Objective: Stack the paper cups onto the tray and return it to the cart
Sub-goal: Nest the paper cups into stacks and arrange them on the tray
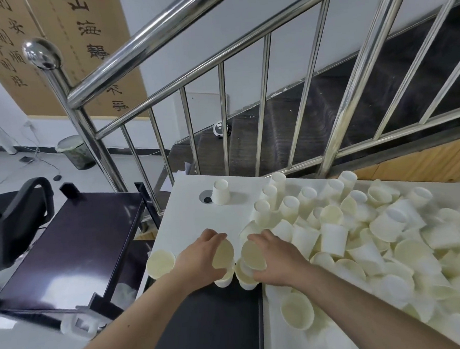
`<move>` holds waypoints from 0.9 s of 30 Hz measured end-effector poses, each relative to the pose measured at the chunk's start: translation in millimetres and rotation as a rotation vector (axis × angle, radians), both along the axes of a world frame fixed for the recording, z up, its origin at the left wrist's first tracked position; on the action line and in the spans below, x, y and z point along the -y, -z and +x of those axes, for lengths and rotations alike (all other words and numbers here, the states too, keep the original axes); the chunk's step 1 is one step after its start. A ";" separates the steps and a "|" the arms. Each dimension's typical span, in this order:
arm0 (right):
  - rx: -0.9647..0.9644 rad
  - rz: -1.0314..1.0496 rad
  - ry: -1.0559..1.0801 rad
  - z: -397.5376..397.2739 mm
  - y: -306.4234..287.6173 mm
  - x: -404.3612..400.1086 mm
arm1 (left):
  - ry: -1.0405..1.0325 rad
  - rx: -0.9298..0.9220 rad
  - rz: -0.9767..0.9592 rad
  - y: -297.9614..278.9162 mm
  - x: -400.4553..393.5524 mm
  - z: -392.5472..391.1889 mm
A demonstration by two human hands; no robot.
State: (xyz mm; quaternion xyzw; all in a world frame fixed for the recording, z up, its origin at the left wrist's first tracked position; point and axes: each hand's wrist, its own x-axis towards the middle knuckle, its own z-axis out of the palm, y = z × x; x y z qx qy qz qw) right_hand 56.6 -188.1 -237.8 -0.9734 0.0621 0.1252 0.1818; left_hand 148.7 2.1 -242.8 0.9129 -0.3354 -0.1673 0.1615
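Note:
A black tray (215, 325) lies at the near edge of the white table (193, 217). My left hand (199, 258) grips a white paper cup (223, 253) whose mouth faces me, just above the tray's far edge. My right hand (275, 258) grips a second paper cup (252, 254) next to it. Under each held cup a further cup stands on the tray edge. One cup (161, 263) stands upright at the tray's far left corner. A big heap of loose cups (377, 240) covers the table's right side.
A dark cart (73, 245) with a bare top shelf stands left of the table. A single upturned cup (220, 192) sits near a cable hole at the back. Steel stair railing (218, 99) runs behind the table. An office chair (11, 217) is at far left.

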 end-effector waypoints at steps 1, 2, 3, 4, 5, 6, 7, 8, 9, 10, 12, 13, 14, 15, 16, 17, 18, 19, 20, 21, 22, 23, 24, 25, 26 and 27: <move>-0.011 -0.006 0.000 0.7 0.7 -2.1 | 0.011 0.001 0.012 2.2 0.6 2.2; -0.021 -0.015 -0.004 1.5 1.7 -4.0 | 0.023 0.002 0.026 4.7 1.2 4.3; -0.030 -0.024 -0.009 2.4 2.9 -5.7 | 0.035 0.002 0.040 7.2 1.5 6.2; -0.039 -0.031 -0.013 3.3 4.7 -6.9 | 0.046 0.000 0.054 10.0 1.5 7.9; -0.044 -0.036 -0.017 4.2 6.8 -7.9 | 0.057 0.002 0.067 13.0 1.4 9.4; -0.049 -0.037 -0.019 4.7 8.6 -8.9 | 0.070 0.009 0.081 15.5 1.4 10.5; -0.055 -0.038 -0.018 5.2 10.9 -9.8 | 0.084 0.019 0.100 18.0 1.5 11.0; -0.056 -0.042 -0.019 5.9 13.1 -10.6 | 0.098 0.033 0.122 19.6 1.5 11.2; -0.057 -0.048 -0.022 6.1 15.4 -11.0 | 0.112 0.050 0.146 20.0 2.1 10.5; -0.060 -0.053 -0.026 6.0 17.5 -11.6 | 0.122 0.067 0.172 20.6 2.5 9.4; -0.070 -0.054 -0.023 6.4 21.7 -12.6 | 0.133 0.094 0.205 23.6 3.3 9.2; -0.077 -0.053 -0.018 6.4 23.7 -13.1 | 0.139 0.097 0.220 25.8 3.1 9.5; -0.084 -0.055 -0.014 6.6 25.6 -13.2 | 0.146 0.095 0.233 28.0 3.1 10.4; -0.089 -0.059 -0.011 6.8 27.6 -13.4 | 0.152 0.088 0.246 30.5 2.9 11.2; -0.093 -0.063 -0.008 7.0 29.5 -13.5 | 0.156 0.081 0.258 32.3 2.9 11.8; -0.095 -0.063 -0.004 7.4 31.1 -13.8 | 0.159 0.077 0.267 33.7 2.9 12.4; -0.095 -0.061 0.000 7.9 32.3 -13.8 | 0.163 0.079 0.272 34.9 3.4 13.2; -0.096 -0.061 0.001 8.3 33.3 -13.9 | 0.168 0.082 0.277 35.4 4.0 13.8; -0.097 -0.065 0.001 8.8 34.4 -14.0 | 0.171 0.085 0.281 36.2 4.4 14.2; -0.097 -0.072 -0.002 9.1 35.2 -14.0 | 0.174 0.087 0.285 36.8 5.2 14.5; -0.099 -0.082 -0.006 9.4 36.1 -14.1 | 0.177 0.089 0.289 37.4 5.6 14.4; -0.101 -0.090 -0.010 9.7 36.9 -14.4 | 0.179 0.089 0.292 37.8 6.0 14.2; -0.104 -0.094 -0.012 10.1 38.0 -14.8 | 0.181 0.089 0.296 38.2 6.5 13.8; -0.107 -0.096 -0.013 10.5 39.2 -15.0 | 0.184 0.088 0.304 38.7 7.4 13.4; -0.108 -0.097 -0.013 10.8 40.3 -15.6 | 0.187 0.088 0.312 39.3 8.2 13.0; -0.106 -0.101 -0.013 11.4 41.0 -16.2 | 0.188 0.089 0.320 40.3 8.7 12.8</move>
